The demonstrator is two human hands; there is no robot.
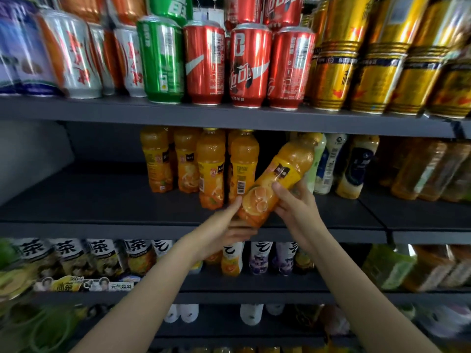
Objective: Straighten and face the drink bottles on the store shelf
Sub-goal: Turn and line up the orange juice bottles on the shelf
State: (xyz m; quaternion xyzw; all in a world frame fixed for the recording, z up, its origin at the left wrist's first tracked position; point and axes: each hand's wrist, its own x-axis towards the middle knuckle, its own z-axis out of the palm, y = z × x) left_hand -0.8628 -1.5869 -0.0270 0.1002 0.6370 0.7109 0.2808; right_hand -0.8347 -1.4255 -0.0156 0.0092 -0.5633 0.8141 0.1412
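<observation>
Both hands hold one orange juice bottle (277, 179) at its lower end, tilted with its cap leaning up to the right. The left hand (224, 225) cups the bottle's base from below, fingers curled around it; the right hand (293, 200) grips the side, thumb across the label. The bottle hangs above the front edge of the middle shelf (102, 200). Just left of it, upright orange bottles (211, 166) stand in a row. Red cans (249, 67) line the shelf above.
</observation>
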